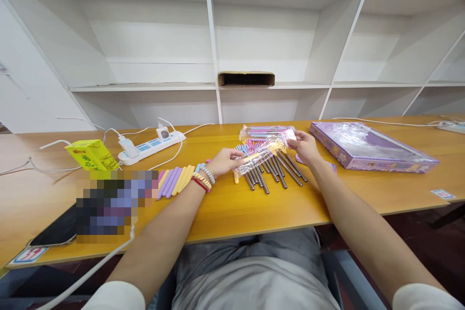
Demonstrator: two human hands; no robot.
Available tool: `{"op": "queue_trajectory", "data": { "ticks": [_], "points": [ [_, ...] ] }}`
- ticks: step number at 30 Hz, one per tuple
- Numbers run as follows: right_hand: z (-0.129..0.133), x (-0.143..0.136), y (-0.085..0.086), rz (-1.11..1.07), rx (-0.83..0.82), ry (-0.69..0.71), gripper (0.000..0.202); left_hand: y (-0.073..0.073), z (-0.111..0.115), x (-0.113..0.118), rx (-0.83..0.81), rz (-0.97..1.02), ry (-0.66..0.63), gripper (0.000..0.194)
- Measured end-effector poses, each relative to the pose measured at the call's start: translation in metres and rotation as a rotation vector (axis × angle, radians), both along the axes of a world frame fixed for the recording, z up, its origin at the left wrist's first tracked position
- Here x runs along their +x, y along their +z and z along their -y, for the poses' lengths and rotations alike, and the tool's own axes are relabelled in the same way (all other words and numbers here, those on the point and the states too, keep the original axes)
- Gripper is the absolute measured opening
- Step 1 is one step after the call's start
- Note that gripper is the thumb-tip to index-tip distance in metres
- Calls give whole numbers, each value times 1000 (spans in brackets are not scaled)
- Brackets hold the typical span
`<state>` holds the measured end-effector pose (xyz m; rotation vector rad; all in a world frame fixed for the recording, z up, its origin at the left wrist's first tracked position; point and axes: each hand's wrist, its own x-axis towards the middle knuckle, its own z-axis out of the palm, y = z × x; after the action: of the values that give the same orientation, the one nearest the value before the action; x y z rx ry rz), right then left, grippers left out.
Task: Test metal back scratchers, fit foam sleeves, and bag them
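Observation:
My left hand [227, 161] and my right hand [303, 145] hold a clear plastic packet [259, 155] stretched between them. A yellow stick-like piece shows inside it, and a pale pink label sits at its right end. My left fingers pinch the left end; the right fingers grip near the label. Beneath the packet, several dark metal tubes [284, 180] lie fanned out on the table. Pink, blue and yellow coiled pieces [250, 144] lie behind them, partly hidden. Next to my left wrist is a row of pastel sticks [174, 181] in purple and yellow.
More packaged pastel sticks [254, 131] lie behind the tubes. To the right is a purple box [374, 147] with a clear window. A power strip [152, 147], a yellow-green carton [92, 155] and a dark phone-like slab [54, 227] are on the left. White shelves [269, 34] rise behind.

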<state>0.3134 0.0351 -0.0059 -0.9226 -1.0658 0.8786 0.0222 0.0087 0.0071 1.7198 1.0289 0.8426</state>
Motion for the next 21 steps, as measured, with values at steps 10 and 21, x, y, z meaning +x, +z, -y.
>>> {"op": "queue_trajectory", "data": {
  "ticks": [10,21],
  "points": [
    [8,-8,5,64,83,6,50,6,3,6,-50,248,255,31],
    [40,-75,-4,814,215,337,32,-12,20,44,-12,575,251,24]
  ]
}}
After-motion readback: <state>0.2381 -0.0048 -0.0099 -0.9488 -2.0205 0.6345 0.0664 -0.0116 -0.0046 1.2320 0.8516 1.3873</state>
